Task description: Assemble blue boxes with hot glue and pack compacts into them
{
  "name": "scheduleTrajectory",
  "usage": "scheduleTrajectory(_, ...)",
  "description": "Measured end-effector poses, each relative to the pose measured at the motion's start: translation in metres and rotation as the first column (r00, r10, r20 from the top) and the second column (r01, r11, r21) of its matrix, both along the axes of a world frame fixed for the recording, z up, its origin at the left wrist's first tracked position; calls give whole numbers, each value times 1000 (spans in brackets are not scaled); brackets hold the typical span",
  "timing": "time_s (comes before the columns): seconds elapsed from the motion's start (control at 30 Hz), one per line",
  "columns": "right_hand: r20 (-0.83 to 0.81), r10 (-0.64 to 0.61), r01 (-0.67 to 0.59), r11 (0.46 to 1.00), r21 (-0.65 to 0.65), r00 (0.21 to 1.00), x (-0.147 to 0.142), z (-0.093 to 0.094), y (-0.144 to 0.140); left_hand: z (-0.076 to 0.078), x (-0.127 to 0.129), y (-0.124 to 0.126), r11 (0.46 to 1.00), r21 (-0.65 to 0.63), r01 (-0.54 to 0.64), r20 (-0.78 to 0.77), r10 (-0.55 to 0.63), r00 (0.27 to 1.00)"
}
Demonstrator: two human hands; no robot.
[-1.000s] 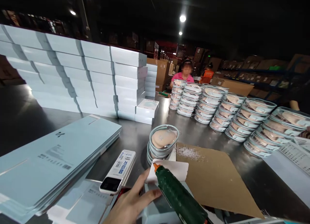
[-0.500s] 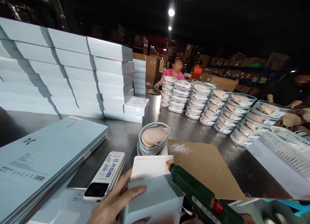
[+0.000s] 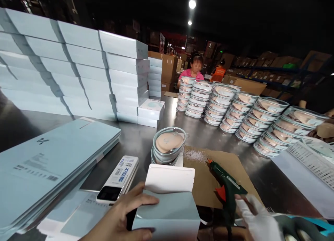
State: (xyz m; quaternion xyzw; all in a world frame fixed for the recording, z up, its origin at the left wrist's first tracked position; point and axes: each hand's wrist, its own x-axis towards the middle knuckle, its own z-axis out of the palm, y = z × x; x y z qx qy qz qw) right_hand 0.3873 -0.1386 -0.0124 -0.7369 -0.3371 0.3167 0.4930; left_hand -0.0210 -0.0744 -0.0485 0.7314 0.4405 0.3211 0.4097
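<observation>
- Left hand (image 3: 117, 222) clamps the pale box (image 3: 168, 206), its open flap (image 3: 170, 178) raised on the far side.
- Gloved right hand (image 3: 257, 220) grips the glue gun (image 3: 227, 185), nozzle angled away and leftward, just right of the flap.

Stock and clutter on a steel worktable (image 3: 141, 140)

Pale blue boxes (image 3: 78, 70) stand stacked at the left, flat blue sheets (image 3: 47, 161) in front of them; rows of clear round containers (image 3: 235, 109) run to the right. A white handheld device (image 3: 118, 180) lies near two stacked containers (image 3: 168, 147), and a person in pink (image 3: 194, 72) sits beyond.
</observation>
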Motion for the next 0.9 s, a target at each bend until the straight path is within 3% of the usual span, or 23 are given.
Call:
scheduleTrajectory(0.03, 48, 126, -133, 976, 170, 991, -18, -1, 1, 3, 3, -2, 1000, -12, -23, 17, 23, 1000)
scheduleTrajectory(0.07, 84, 299, -310, 895, 320, 951, -38, -3, 4, 6, 6, -5, 999, -26, -38, 47, 39, 998)
scheduleTrajectory(0.13, 103, 488, -485, 777, 401, 867, -77, -9, 13, 11, 14, -8, 997, -70, -41, 163, 52, 985)
scheduleTrajectory(0.23, 105, 620, -600, 681, 419, 778, -110, -18, 18, 16, 27, -12, 988, -146, -50, 474, 115, 873)
scheduleTrajectory(0.33, 272, 638, -692, 635, 343, 720, -114, -17, 12, 19, 35, -11, 988, -130, -80, 654, 146, 742)
scheduleTrajectory(0.47, 525, 613, -798, 541, 265, 590, -110, 2, 10, 25, 29, -6, 999, 45, 8, 463, -28, 886)
scheduleTrajectory(0.6, 552, 648, -850, 436, 296, 525, -111, 17, 20, 26, 23, -1, 993, 96, 71, 289, -96, 953)
scheduleTrajectory(0.67, 519, 680, -855, 424, 299, 519, -109, 19, 23, 28, 21, 3, 991, 96, 92, 252, -114, 961)
scheduleTrajectory(0.73, 397, 732, -830, 452, 326, 554, -105, 18, 24, 33, 18, 8, 991, 107, 79, 245, -104, 964)
scheduleTrajectory(0.8, 168, 754, -744, 538, 396, 635, -98, 17, 22, 41, 14, 14, 993, 71, -90, 344, 60, 937)
scheduleTrajectory(0.83, 64, 739, -693, 593, 410, 671, -95, 17, 21, 44, 12, 16, 974, 7, -226, 433, 201, 879)
scheduleTrajectory(0.9, 3, 687, -641, 677, 361, 727, -88, 17, 19, 48, 10, 19, 880, -191, -436, 574, 460, 678)
